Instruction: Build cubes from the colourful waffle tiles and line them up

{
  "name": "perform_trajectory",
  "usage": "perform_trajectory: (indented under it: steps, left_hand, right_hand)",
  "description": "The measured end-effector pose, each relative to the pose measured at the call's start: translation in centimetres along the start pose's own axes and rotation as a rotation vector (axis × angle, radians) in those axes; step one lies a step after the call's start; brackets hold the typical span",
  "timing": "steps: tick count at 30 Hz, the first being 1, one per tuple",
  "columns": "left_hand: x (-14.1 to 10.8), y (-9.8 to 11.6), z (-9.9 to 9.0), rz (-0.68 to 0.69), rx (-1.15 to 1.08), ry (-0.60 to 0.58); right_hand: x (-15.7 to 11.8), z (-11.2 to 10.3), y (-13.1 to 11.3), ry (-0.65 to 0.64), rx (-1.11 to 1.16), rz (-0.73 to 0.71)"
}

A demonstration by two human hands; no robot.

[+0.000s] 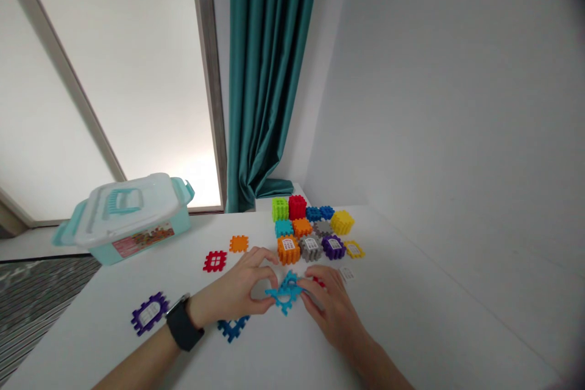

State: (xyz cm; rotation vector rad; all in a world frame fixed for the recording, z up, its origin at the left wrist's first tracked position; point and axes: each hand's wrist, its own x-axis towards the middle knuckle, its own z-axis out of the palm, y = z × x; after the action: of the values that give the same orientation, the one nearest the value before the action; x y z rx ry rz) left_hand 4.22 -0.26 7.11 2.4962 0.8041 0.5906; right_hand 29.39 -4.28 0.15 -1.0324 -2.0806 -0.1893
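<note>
Light blue interlocking pieces (pixel 286 294) with round openings are held between my two hands, above the white table (pixel 274 359). My left hand (pixel 244 285), with a black watch on its wrist, pinches their left edge between thumb and finger. On the right side, my right hand (pixel 329 301) grips the same pieces with its fingertips. A red piece (pixel 319 281) shows partly behind my right fingers. Under my left wrist lies a dark blue square piece (pixel 233 329), partly covered.
Stacks of coloured pieces, including orange (pixel 289 251), grey (pixel 311 248) and yellow (pixel 342 222), stand beyond my hands. Loose red (pixel 214 261), orange (pixel 238 244) and purple (pixel 150 313) pieces lie to the left. A lidded turquoise box (pixel 132 219) sits at the back left.
</note>
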Motion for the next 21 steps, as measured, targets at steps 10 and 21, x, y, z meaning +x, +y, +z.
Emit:
perform_trajectory:
  steps: [10,21]
  left_hand:
    - [0.0,-0.5,0.4,-0.016,-0.230,-0.031]
    - [0.3,-1.3,1.4,-0.056,-0.345,0.089]
  right_hand:
    - [0.2,-0.6,-0.5,0.025,0.029,-0.006]
    - [0.1,-0.1,-0.1,0.094,0.175,0.184]
